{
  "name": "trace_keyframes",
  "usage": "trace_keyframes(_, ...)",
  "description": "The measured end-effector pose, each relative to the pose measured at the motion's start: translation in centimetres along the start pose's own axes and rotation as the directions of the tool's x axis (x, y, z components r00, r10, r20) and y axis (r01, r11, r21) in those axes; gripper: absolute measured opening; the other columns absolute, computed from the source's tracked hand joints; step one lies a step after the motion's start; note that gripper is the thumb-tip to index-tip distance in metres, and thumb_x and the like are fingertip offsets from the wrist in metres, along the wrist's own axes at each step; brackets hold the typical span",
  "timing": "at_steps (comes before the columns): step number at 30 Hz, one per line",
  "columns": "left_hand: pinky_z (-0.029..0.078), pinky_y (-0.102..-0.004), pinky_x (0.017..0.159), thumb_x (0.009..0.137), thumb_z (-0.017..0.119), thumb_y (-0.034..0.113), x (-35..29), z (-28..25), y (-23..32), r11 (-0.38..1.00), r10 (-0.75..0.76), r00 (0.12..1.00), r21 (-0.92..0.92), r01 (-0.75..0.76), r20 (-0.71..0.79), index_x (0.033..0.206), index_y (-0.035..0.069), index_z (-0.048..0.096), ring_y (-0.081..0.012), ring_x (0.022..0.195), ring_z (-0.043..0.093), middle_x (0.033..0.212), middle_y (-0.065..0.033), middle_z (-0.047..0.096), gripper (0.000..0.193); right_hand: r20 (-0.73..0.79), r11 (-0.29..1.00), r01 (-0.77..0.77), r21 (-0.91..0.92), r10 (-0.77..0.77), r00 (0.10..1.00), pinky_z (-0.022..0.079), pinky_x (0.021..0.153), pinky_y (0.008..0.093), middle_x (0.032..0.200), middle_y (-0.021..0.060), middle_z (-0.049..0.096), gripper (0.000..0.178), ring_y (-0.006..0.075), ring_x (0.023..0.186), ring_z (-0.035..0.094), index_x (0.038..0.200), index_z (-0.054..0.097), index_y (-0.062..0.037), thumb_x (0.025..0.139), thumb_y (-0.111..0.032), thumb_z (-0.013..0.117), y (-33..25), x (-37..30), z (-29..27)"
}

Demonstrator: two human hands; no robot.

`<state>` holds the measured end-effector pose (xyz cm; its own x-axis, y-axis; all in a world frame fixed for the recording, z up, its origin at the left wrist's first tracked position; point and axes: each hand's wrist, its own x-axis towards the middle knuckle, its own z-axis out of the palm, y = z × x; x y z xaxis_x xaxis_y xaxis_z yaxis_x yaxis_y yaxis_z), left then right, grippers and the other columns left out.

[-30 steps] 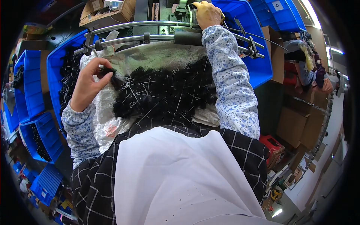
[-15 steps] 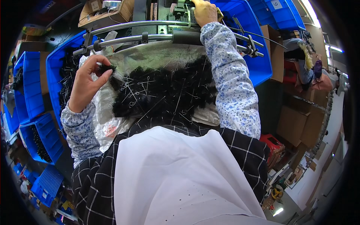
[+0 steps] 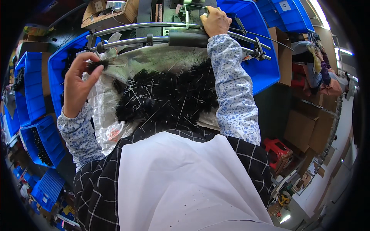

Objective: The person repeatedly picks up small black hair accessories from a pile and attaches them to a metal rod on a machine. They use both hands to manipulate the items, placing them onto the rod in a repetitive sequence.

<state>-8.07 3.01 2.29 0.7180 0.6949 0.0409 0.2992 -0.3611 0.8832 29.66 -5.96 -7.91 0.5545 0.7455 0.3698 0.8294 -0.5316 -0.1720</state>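
Note:
My left hand [image 3: 79, 82] pinches a small black bristle brush [image 3: 95, 66] between thumb and fingers, near the inner edge of the left blue bin. In front of me a heap of black twisted-wire brushes [image 3: 165, 94] lies on a greyish sheet, their wire stems and looped ends pointing every way. Beyond the heap is a machine with two metal rails [image 3: 135, 42] and a black sleeve [image 3: 188, 39] on the nearer one. My right hand [image 3: 216, 21] is closed at the machine's far right part; what its fingers grip is hidden beneath them.
A blue bin [image 3: 55, 82] with black brushes stands at left, another blue bin [image 3: 266, 73] at right behind the rails. Smaller blue bins [image 3: 48, 142] stand farther left. A wooden box [image 3: 110, 17] sits at the back. Another person [image 3: 318, 69] is at far right.
My left hand has moved left with the brush, toward the left bin. My right hand has come nearer and slightly right. The machine's bent metal rod and black sleeve have shifted left.

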Motion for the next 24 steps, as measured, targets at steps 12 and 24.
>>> trace_keyframes(12, 0.043, -0.0217, 0.077, 0.082, 0.06, 0.003, 0.9, 0.1, 0.7, 0.976, 0.068, 0.994, -0.203, -0.084, -0.082, 0.103, 0.003, 0.053, -0.0102, 0.091, 0.054, 0.103, -0.0046, 0.056, 0.022, -0.06, 0.995, 0.072, -0.07, -0.077, 0.995, 0.037, 0.08, 0.0426, 0.096, 0.0115, 0.065, 0.034, 0.0261, 0.099, 0.058, 0.101, 0.065, -0.0133, 0.071, -0.03, 0.064, -1.6, 0.1, -0.3)
trace_keyframes(24, 0.046, -0.0241, 0.081, 0.084, 0.051, -0.002, 1.8, 1.3, 0.6, 0.937, 0.159, 0.987, -0.321, -0.141, 0.032, 0.105, 0.001, 0.05, -0.0099, 0.09, 0.054, 0.105, -0.0033, 0.052, 0.021, 0.12, 0.966, 0.068, -0.25, -0.039, 0.992, 0.046, 0.076, 0.0443, 0.105, 0.0063, 0.061, 0.028, 0.0273, 0.091, 0.06, 0.104, 0.064, -0.0248, 0.085, -0.033, 0.045, 5.6, 3.0, -1.4)
